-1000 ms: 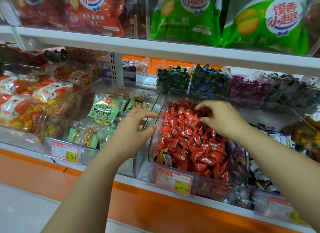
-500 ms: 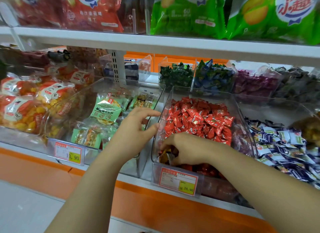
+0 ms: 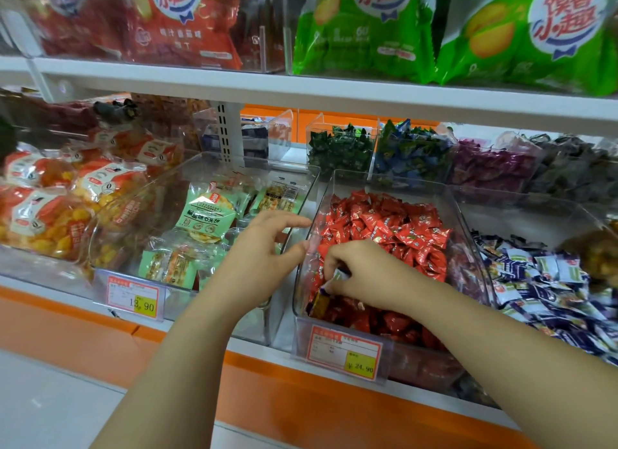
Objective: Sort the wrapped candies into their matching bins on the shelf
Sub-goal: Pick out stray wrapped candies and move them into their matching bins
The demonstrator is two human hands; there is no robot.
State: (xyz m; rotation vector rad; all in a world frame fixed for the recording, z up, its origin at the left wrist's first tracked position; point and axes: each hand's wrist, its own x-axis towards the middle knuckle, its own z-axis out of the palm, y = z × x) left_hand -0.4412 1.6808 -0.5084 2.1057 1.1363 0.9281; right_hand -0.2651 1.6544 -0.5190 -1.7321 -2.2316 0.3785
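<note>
Right hand (image 3: 368, 274) grip pinched a stray blue-and-white candy (image 3: 338, 277) among red candies (image 3: 384, 221), front-left in the clear bin (image 3: 297, 331), tag (image 3: 344, 355) "24.90". Left hand (image 3: 264, 251) grip was released beside its wall. The neighbouring tag (image 3: 133, 298) read "13.90".

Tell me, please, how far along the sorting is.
Done: the back bins look single-coloured. In hand: the right hand pinches a white-and-blue stray in the red candy bin; the left hand is open beside it. Left: a yellow-wrapped stray at its front corner.
</note>
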